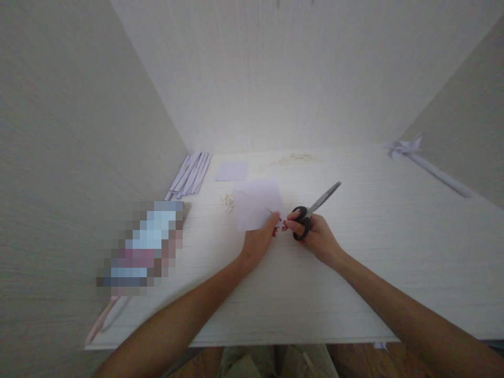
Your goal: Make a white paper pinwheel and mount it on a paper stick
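A square white sheet of paper (255, 202) is pinched near its lower right corner by my left hand (263, 231), thumb on top. A dark slit runs in from that corner. Black-handled scissors (322, 200) hang on the fingers of my right hand (315, 236), their blades together and pointing up to the right, away from the sheet. The fingertips of that hand meet the same corner of the paper, close to my left thumb. Whether they grip the paper is hard to see.
Several rolled paper tubes (191, 173) lie at the back left beside a flat paper square (231, 171). Small pale bits (227, 201) sit left of the sheet. A paper pinwheel (403, 148) on a stick leans by the right wall. A pixelated object (145, 244) is on the left.
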Tool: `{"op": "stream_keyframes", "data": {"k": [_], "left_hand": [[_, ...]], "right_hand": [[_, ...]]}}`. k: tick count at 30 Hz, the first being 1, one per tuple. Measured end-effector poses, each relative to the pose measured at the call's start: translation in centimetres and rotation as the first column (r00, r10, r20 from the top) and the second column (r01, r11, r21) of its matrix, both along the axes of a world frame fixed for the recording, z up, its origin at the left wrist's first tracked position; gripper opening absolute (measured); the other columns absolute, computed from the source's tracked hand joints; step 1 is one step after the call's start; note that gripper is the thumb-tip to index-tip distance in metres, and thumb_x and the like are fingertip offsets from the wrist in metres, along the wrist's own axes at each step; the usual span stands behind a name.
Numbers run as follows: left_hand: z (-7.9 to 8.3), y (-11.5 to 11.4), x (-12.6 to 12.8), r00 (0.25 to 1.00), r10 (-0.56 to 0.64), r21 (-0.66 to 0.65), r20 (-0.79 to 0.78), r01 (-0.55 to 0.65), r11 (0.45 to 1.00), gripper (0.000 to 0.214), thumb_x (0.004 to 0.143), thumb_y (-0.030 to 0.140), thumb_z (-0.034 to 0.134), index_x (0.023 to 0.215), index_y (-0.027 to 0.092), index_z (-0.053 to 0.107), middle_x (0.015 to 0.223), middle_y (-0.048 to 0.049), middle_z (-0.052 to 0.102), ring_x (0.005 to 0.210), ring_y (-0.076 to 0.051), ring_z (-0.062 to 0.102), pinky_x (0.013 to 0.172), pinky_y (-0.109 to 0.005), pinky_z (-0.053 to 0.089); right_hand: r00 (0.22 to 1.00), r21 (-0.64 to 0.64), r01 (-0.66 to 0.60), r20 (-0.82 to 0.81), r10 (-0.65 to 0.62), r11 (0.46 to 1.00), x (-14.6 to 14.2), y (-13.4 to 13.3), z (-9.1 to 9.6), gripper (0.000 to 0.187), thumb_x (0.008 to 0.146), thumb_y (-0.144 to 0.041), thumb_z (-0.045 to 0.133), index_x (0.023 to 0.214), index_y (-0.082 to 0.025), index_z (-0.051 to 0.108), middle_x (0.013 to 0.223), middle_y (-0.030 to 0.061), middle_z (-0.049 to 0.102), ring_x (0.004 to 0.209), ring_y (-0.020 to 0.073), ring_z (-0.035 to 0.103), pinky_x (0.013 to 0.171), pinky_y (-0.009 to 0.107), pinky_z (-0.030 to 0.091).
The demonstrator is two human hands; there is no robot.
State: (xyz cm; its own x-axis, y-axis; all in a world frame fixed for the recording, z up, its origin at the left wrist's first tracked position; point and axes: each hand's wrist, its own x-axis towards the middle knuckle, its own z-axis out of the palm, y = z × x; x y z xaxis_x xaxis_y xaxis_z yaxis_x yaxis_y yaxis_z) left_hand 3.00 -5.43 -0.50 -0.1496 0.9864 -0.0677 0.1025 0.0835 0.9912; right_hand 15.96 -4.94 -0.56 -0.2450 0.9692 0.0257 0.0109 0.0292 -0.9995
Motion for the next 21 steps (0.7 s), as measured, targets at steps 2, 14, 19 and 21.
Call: {"op": "stream_keyframes", "data": {"k": [2,14,19,21], "left_hand": [[-0.2,0.1,0.0,1.0,0.004,0.007,-0.005,-0.004,1.0,0.03,0.071,0.038,0.049,0.049,0.018,0.047,0.046,0.0039,0.046,0.046,-0.009,0.045,0.054,-0.024,0.037],[0.1,-0.2,0.0,0.999,0.005,-0.01,-0.032,-0.006,1.0,0.03,0.071,0.039,0.049,0.051,0.018,0.047,0.048,0.0036,0.047,0.048,-0.01,0.047,0.056,-0.024,0.038],[0.7,-0.7,0.1,0.996,-0.025,-0.048,-0.084,0.021,0.999,0.03,0.072,0.039,0.048,0.051,0.018,0.051,0.049,0.0027,0.048,0.05,-0.011,0.048,0.06,-0.025,0.039],[0.9,-0.8,0.2,0.995,-0.041,-0.057,-0.093,0.036,0.998,0.029,0.072,0.039,0.047,0.053,0.018,0.054,0.049,0.0025,0.048,0.051,-0.011,0.049,0.061,-0.025,0.039]], "right_hand": [[1.0,0.012,0.001,0.007,-0.001,1.0,0.0,0.1,0.0,0.02,0.066,-0.033,0.06,0.069,-0.014,0.054,0.058,-0.002,0.053,0.04,0.0047,0.034,0.036,0.02,0.025],[0.999,-0.022,0.054,0.008,-0.054,0.998,-0.1,0.0,0.1,0.027,0.066,-0.041,0.059,0.069,-0.015,0.052,0.045,-0.0073,0.039,0.037,0.0053,0.034,0.034,0.019,0.024],[0.998,-0.049,0.068,0.02,-0.067,0.997,-0.1,0.1,-0.1,0.028,0.068,-0.042,0.058,0.073,-0.016,0.051,0.046,-0.0069,0.04,0.035,0.005,0.034,0.033,0.019,0.024],[0.997,-0.05,0.069,0.027,-0.068,0.996,0.0,0.1,-0.2,0.028,0.069,-0.042,0.057,0.073,-0.015,0.051,0.046,-0.0065,0.041,0.035,0.0051,0.035,0.033,0.019,0.024]]}}
